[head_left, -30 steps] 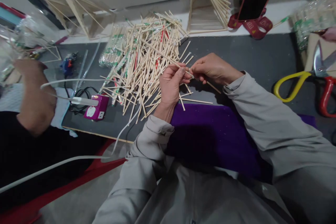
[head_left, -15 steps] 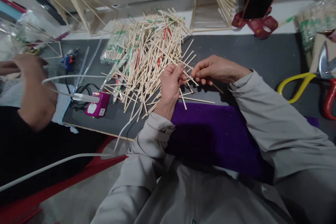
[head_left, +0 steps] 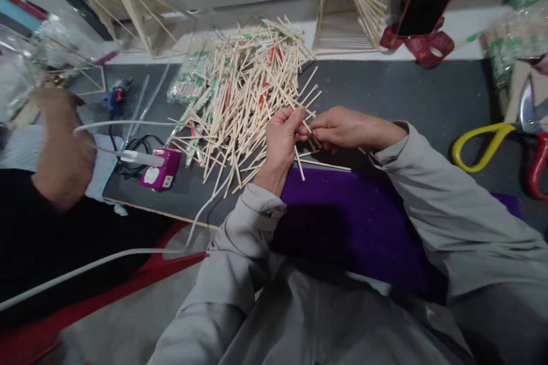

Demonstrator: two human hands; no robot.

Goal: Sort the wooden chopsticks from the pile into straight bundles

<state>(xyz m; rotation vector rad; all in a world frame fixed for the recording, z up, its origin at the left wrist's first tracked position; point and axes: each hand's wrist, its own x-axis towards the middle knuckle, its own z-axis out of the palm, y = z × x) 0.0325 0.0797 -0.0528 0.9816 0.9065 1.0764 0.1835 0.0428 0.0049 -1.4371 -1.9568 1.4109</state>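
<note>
My left hand (head_left: pixel 282 136) is closed, thumb and fingers pinching a thin wooden stick (head_left: pixel 306 127) at the right edge of the stick pile (head_left: pixel 248 91). Close against it, my right hand (head_left: pixel 349 127) has its fingers drawn together at the lower end of that stick. Its fingertips partly cover the wood, so the exact grip is hard to see. A loose stick (head_left: pixel 299 164) points down below my left hand, and another stick (head_left: pixel 327 164) lies on the grey table. Purple cloth (head_left: pixel 355 194) spreads just below both hands.
Yellow-and-red-handled scissors (head_left: pixel 483 145) lie at the right. Left of the pile are a magenta power adapter (head_left: pixel 161 170), a white cable (head_left: pixel 199 217) and a blue glue gun (head_left: pixel 115 97). Stick frames (head_left: pixel 346 48) stand behind. A co-worker's arm (head_left: pixel 64 154) is at far left.
My right hand has moved slightly left and closed in on my left hand; its fingers now meet the stick's end. The co-worker's hand shifted a little.
</note>
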